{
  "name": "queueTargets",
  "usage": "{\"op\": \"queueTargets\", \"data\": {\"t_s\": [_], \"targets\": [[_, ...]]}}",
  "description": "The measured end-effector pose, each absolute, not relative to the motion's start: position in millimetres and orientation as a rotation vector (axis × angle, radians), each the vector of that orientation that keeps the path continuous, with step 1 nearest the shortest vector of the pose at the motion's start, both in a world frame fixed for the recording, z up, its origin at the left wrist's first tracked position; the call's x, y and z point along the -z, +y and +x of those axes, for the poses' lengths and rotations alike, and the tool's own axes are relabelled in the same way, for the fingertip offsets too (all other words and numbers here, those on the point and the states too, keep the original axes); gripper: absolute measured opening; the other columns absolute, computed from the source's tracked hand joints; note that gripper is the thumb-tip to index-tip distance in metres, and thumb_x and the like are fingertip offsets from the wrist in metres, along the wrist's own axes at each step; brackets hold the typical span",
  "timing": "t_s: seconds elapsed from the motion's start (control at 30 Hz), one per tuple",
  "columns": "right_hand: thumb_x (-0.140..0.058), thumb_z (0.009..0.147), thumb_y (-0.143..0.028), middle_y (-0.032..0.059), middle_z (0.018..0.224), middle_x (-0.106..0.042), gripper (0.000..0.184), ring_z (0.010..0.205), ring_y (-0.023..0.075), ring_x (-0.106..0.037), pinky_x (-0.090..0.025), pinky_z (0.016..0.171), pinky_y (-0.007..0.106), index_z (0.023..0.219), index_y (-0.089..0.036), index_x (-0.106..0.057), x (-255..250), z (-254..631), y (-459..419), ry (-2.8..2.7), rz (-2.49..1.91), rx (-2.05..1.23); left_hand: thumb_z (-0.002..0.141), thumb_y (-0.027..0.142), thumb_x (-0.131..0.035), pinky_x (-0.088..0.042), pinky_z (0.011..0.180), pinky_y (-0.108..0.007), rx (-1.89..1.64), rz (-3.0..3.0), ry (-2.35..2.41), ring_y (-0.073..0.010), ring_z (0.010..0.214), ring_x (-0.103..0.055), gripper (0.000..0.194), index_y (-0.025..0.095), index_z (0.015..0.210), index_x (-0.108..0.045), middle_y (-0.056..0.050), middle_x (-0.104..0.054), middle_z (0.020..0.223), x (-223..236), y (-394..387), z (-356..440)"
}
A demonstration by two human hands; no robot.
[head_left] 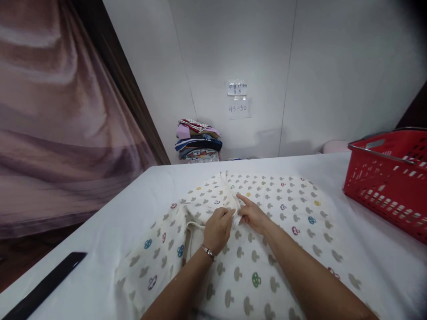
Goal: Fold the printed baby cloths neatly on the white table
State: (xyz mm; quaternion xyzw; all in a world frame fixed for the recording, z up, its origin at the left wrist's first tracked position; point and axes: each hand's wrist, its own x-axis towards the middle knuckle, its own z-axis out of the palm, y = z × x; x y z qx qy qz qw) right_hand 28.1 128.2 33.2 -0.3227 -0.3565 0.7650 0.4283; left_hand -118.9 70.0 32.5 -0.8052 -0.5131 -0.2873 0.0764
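A white cloth garment printed with grey and coloured mushrooms lies spread over the table in front of me. My left hand, with a bracelet at the wrist, pinches the garment's white edge strip near the middle. Just right of it, my right hand has its thumb and lower fingers closed on the same strip, while the index finger points out along the fabric. Left of my left hand the cloth folds open and shows a pale bound edge.
A red plastic basket with a metal handle stands on the white table at the right. Folded clothes are stacked by the wall. A long black strip lies front left, and a pink curtain hangs at the left.
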Motion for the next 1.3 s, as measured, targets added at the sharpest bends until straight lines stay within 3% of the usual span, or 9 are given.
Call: {"op": "queueTargets", "data": {"t_s": [0.47,0.57,0.73,0.83,1.03,1.2,1.3], "targets": [[-0.052,0.055,-0.003,-0.0034,0.064,-0.06,0.089,0.058,0.0159,-0.058,-0.047,0.05,0.024,0.138,-0.018,-0.023,-38.8,36.7,127.2,-0.946,-0.74,-2.002,0.087,0.021,-0.037,-0.041,0.073,-0.032,0.712,-2.461,-1.573,-0.0185,0.084,-0.047,0.029,0.021,0.112,-0.05,-0.006,-0.052,0.088,-38.3,57.6,-100.7],[-0.055,0.062,-0.008,-0.0029,0.065,-0.06,0.087,0.057,0.0157,-0.058,-0.048,0.051,0.025,0.14,-0.02,-0.019,-39.4,40.2,128.0,-0.973,-0.665,-2.034,0.085,0.026,-0.042,-0.041,0.073,-0.035,0.657,-2.471,-1.581,-0.0198,0.086,-0.046,0.031,0.021,0.115,-0.048,-0.007,-0.051,0.092,-38.7,55.8,-99.4],[-0.058,0.061,-0.004,-0.0052,0.057,-0.056,0.083,0.052,0.0133,-0.054,-0.046,0.047,0.022,0.137,-0.018,-0.028,-38.3,36.7,129.5,-0.943,-0.767,-1.893,0.079,0.015,-0.042,-0.041,0.076,-0.036,0.663,-2.395,-1.633,-0.0213,0.09,-0.047,0.04,0.02,0.119,-0.044,-0.007,-0.052,0.098,-31.2,57.5,-98.6],[-0.054,0.06,0.0,-0.0024,0.066,-0.06,0.081,0.057,0.0141,-0.056,-0.049,0.05,0.023,0.135,-0.017,-0.03,-41.9,36.8,133.8,-0.795,-0.78,-1.817,0.073,0.008,-0.043,-0.039,0.083,-0.038,0.771,-2.261,-1.658,-0.0226,0.098,-0.047,0.045,0.018,0.117,-0.044,-0.009,-0.053,0.105,-24.5,61.6,-99.0],[-0.052,0.06,0.004,0.0014,0.073,-0.061,0.075,0.058,0.0126,-0.057,-0.052,0.049,0.021,0.131,-0.012,-0.034,-45.6,54.0,149.6,-0.576,-0.736,-1.766,0.074,0.014,-0.048,-0.039,0.083,-0.038,0.781,-2.156,-1.739,-0.0235,0.1,-0.048,0.032,0.017,0.106,-0.048,-0.009,-0.055,0.104,-17.7,64.8,-107.9],[-0.049,0.062,0.006,0.0039,0.079,-0.062,0.068,0.063,0.0136,-0.061,-0.055,0.054,0.023,0.127,-0.013,-0.038,-40.4,62.6,158.0,-0.488,-0.706,-1.778,0.076,0.011,-0.045,-0.041,0.076,-0.036,0.755,-2.151,-1.721,-0.0209,0.089,-0.052,0.016,0.018,0.088,-0.051,-0.007,-0.057,0.091,-18.9,64.5,-126.0],[-0.048,0.063,0.006,0.0051,0.084,-0.062,0.064,0.067,0.014,-0.062,-0.056,0.058,0.023,0.124,-0.014,-0.04,-40.8,62.3,158.6,-0.461,-0.679,-1.805,0.078,0.011,-0.043,-0.042,0.079,-0.035,0.82,-2.17,-1.623,-0.0199,0.091,-0.052,0.018,0.018,0.091,-0.052,-0.008,-0.057,0.094,-21.4,60.6,-128.3]]}}
